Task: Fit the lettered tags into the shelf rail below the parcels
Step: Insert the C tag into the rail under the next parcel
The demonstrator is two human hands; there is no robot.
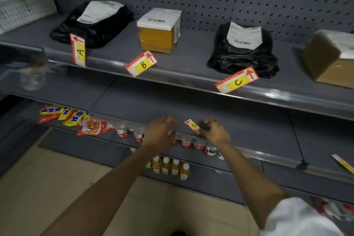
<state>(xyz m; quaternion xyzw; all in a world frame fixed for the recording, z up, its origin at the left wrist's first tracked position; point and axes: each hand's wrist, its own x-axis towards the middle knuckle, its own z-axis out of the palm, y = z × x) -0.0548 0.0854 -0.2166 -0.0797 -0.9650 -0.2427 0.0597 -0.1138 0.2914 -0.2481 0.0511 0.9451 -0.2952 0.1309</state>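
Note:
Three red-and-yellow tags lie loose on the upper shelf's front edge: tag A [78, 50] by a black bag parcel [92, 23], tag B [141, 64] by a yellow box [159, 32], tag C [237, 80] by another black bag [243, 51]. They overlap the clear shelf rail [191, 79] at angles. On the shelf below, my right hand [214, 131] pinches tag D [192, 126] at that shelf's front rail. My left hand [161, 132] rests with curled fingers on the same rail, just left of tag D.
A brown carton [329, 57] stands at the upper shelf's right end, a white basket [24, 7] at its left. Another tag [342, 163] lies on the lower shelf, far right. Snack packets [72, 119], cans and juice bottles [170, 166] fill the lower shelves.

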